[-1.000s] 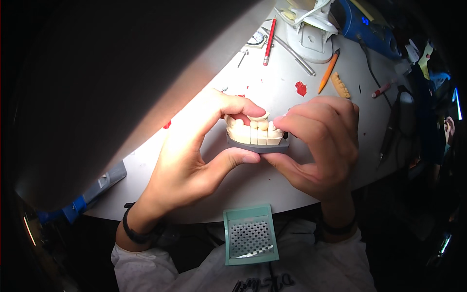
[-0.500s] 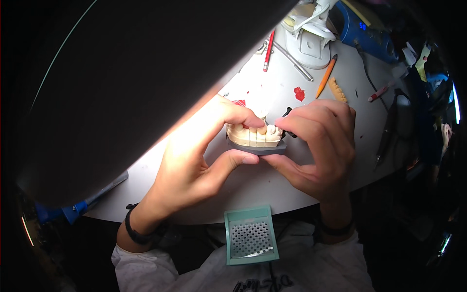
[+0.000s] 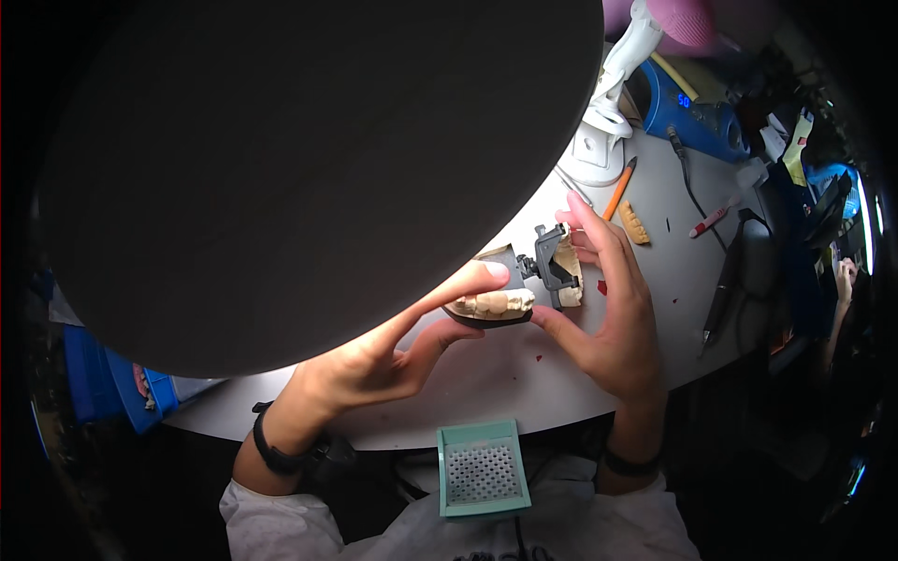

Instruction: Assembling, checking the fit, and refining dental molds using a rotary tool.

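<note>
A cream plaster dental model [image 3: 493, 304] on a dark base is held by my left hand [image 3: 374, 346], thumb on top and a finger below. A black hinged articulator [image 3: 554, 264] joins it to a second plaster half [image 3: 571, 280], which stands tilted open at the right. My right hand [image 3: 613, 323] curves round that side, its thumb at the right end of the dark base and its fingertips behind the second half. Part of the model is hidden behind my left thumb.
A large dark round shade [image 3: 309, 187] covers the upper left. Beyond my right hand lie an orange pencil [image 3: 620, 189], a tan tooth-shaped piece [image 3: 634, 222] and a blue device [image 3: 692, 122]. A green tray with a perforated plate [image 3: 482, 467] juts from the near edge.
The articulator has swung open, and its second half now shows at the right. My right fingers have spread out round it. The dark shade covers more of the table.
</note>
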A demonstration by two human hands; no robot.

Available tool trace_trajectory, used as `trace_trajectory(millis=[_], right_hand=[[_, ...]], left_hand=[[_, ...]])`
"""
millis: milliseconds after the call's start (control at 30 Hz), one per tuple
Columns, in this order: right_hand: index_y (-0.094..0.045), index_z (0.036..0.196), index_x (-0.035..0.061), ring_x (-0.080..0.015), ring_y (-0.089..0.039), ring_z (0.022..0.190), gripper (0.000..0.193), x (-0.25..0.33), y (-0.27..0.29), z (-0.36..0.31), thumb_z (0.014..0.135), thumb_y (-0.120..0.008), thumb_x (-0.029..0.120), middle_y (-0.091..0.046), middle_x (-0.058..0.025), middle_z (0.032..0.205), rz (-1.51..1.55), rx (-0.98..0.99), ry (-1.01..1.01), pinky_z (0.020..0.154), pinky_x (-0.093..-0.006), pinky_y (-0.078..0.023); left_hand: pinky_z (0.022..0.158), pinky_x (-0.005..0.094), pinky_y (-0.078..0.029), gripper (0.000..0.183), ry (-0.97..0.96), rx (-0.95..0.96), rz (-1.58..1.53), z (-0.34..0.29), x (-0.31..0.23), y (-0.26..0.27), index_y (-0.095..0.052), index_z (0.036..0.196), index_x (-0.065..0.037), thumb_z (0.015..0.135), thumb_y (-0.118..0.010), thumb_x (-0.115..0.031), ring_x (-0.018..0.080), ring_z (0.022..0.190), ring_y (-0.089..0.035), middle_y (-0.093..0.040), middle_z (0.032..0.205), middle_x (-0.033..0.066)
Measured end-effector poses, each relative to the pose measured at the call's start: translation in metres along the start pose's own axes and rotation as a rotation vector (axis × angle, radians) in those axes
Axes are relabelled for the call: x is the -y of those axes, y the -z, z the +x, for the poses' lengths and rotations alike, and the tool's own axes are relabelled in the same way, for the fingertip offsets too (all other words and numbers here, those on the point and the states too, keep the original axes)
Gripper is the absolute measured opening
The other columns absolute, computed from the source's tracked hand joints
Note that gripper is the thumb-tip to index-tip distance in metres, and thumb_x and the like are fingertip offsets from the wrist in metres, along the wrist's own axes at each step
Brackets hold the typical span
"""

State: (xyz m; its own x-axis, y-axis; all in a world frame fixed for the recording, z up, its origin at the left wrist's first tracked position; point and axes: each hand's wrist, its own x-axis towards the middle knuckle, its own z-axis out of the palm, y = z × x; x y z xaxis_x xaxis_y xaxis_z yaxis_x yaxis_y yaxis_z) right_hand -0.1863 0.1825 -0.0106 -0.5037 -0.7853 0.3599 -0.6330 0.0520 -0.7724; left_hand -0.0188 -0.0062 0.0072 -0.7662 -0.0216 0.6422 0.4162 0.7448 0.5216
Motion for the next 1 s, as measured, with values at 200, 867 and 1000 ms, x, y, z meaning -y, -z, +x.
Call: trace_trajectory(millis=[200, 867, 1000], right_hand=[[-0.048, 0.15, 0.0033, -0.0325, -0.06, 0.121, 0.092, 0.008, 0.009, 0.001, 0.068, -0.09, 0.008, -0.06, -0.0174, 0.13, -0.026, 0.071, -0.06, 0.101, -0.0413, -0.05], [-0.053, 0.144, 0.0056, -0.03, -0.055, 0.114, 0.099, 0.0, -0.01, -0.002, 0.058, -0.099, 0.016, -0.049, -0.0155, 0.129, -0.262, -0.204, 0.336, 0.089, -0.0388, -0.053], [-0.038, 0.154, -0.002, -0.0264, -0.058, 0.118, 0.112, 0.005, -0.01, -0.012, 0.066, -0.098, 0.033, -0.052, -0.0177, 0.131, 0.061, -0.031, 0.196, 0.098, -0.0375, -0.053]], left_hand=[[0.109, 0.0481, -0.047, 0.092, 0.045, 0.015, -0.086, -0.02, 0.013, -0.001, -0.034, 0.153, 0.006, 0.076, -0.085, 0.009, 0.0352, 0.127, -0.062, -0.061, 0.139, 0.0235], [0.11, 0.0483, -0.046, 0.039, 0.637, -0.141, -0.968, -0.073, 0.055, -0.021, -0.056, 0.138, 0.004, 0.105, -0.055, -0.018, 0.0295, 0.125, -0.06, -0.065, 0.131, 0.0177], [0.112, 0.0484, -0.044, 0.041, 0.4, -0.265, -1.032, -0.104, 0.079, -0.016, -0.061, 0.133, 0.002, 0.103, -0.062, -0.026, 0.0278, 0.124, -0.059, -0.066, 0.129, 0.0154]])
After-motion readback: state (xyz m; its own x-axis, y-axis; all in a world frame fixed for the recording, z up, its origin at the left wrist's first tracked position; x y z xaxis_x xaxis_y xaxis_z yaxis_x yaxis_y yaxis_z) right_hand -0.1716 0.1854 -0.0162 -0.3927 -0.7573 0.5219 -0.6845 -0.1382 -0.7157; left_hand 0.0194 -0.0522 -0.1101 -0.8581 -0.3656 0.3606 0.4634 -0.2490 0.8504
